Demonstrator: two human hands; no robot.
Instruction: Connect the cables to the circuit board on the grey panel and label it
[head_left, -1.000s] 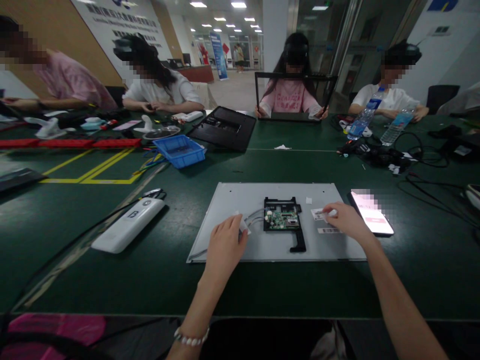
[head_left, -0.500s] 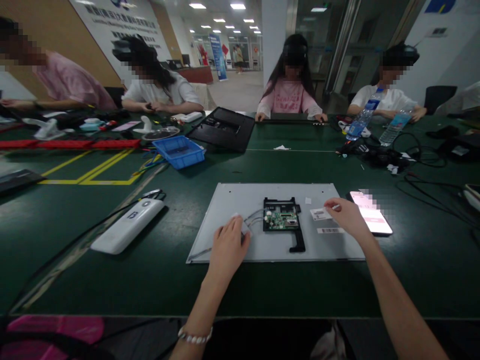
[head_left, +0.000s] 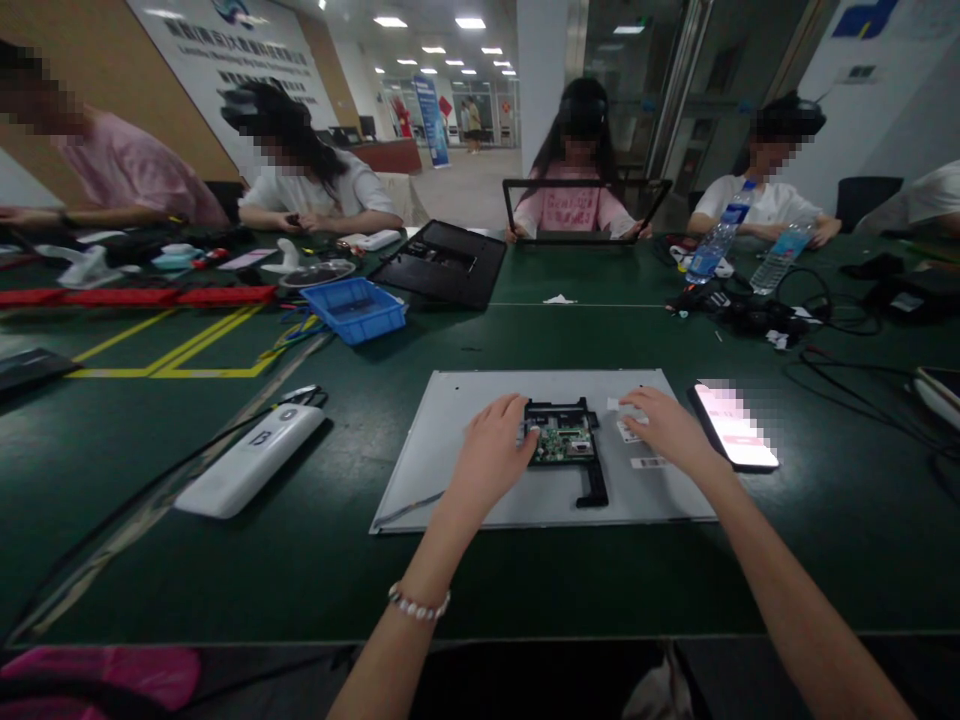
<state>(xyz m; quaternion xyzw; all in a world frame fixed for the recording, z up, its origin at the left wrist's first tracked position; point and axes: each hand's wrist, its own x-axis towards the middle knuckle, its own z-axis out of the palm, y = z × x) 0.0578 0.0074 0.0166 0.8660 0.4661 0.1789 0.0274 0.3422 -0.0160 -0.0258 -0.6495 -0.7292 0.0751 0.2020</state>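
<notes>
A light grey display panel [head_left: 450, 430] lies flat on the green table. On its middle sits a green circuit board [head_left: 562, 445] in a black plastic bracket [head_left: 598, 485]. My left hand [head_left: 491, 455] is at the bracket's left edge, thumb and fingers apart, fingertips over the board's side; whether they touch it is unclear. My right hand [head_left: 667, 430] hovers over the panel's right part with parted fingers, by a white label [head_left: 630, 431] and a barcode sticker [head_left: 649, 463]. A grey cable [head_left: 409, 508] runs along the panel's lower left, partly hidden by my left arm.
A lit phone [head_left: 731, 425] lies right of the panel, a white power bank [head_left: 255, 460] with a cable to the left. Beyond are a blue basket [head_left: 356, 312], a black cover [head_left: 442, 265], and bottles [head_left: 720, 235]. A person opposite holds a black frame [head_left: 585, 240].
My left hand has moved right, from the cables to the board's left edge. My right hand has shifted slightly left over the label. The person opposite has tilted the black frame upright.
</notes>
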